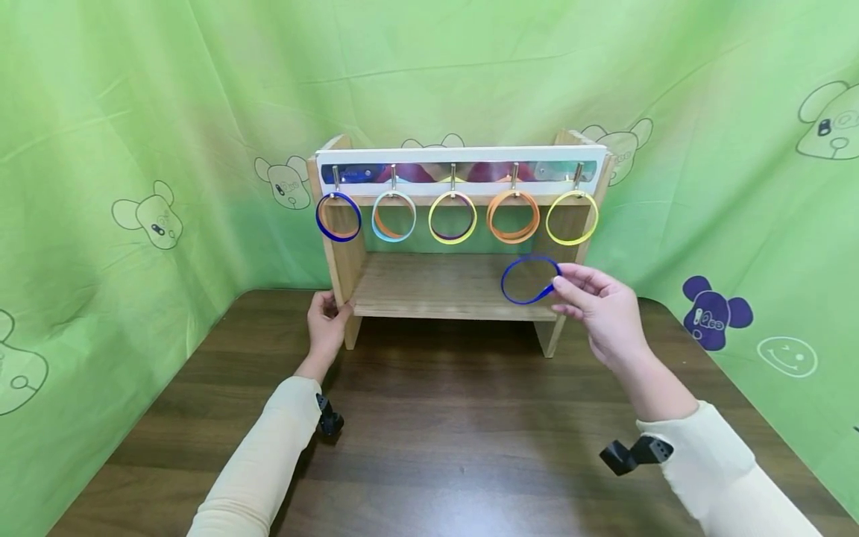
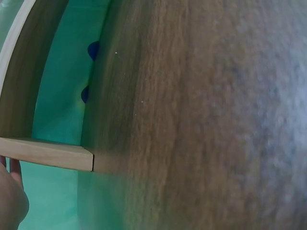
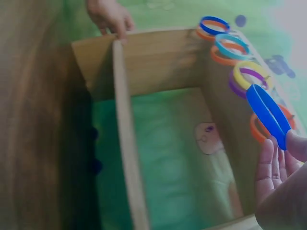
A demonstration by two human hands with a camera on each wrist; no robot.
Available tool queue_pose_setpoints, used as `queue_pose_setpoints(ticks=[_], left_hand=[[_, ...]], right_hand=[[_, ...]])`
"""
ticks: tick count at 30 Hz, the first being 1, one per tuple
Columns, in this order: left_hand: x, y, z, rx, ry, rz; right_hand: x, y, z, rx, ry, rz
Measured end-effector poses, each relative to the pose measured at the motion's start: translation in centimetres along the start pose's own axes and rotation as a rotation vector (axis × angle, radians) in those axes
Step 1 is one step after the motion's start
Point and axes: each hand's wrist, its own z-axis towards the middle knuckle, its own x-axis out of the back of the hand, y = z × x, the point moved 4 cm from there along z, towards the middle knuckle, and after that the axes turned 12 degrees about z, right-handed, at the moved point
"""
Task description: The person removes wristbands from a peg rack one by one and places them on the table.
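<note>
My right hand [image 1: 612, 317] pinches a dark blue ring band [image 1: 505, 287] between thumb and fingers, in front of the right part of a wooden shelf [image 1: 450, 287]. In the right wrist view the blue band [image 3: 268, 112] stands tilted above my fingertips. My left hand [image 1: 326, 328] grips the front edge of the shelf's left side panel, its thumb on the front; in the left wrist view only part of that hand [image 2: 10, 196] shows. Along the shelf's top rail [image 1: 463, 153], metal hooks carry blue [image 1: 359, 216], light blue [image 1: 373, 222], yellow [image 1: 475, 224] and orange [image 1: 535, 224] bands.
A second yellow band [image 1: 595, 224] hangs on the rightmost hook, just above my right hand. The shelf stands at the back of a dark wooden table [image 1: 456, 447]. Green printed cloth [image 1: 436, 67] surrounds the table on several sides.
</note>
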Motion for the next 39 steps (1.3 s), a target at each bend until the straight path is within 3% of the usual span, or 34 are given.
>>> queue_pose_setpoints(ticks=[5, 14, 22, 39], left_hand=[[0.1, 0.2, -0.1, -0.039, 0.007, -0.016], [0.2, 0.1, 0.3, 0.05, -0.027, 0.05], [0.6, 3.6, -0.7, 0.022, -0.058, 0.067], [0.7, 3.9, -0.8, 0.026, -0.061, 0.076]], right_hand=[[0.2, 1.8, -0.8, -0.082, 0.006, -0.044], [-0.5, 5.1, -1.7, -0.19, -0.021, -0.119], [-1.3, 8.9, -2.7, -0.314, -0.025, -0.16], [-3.6, 15.4, -5.8, -0.5, -0.001, -0.19]])
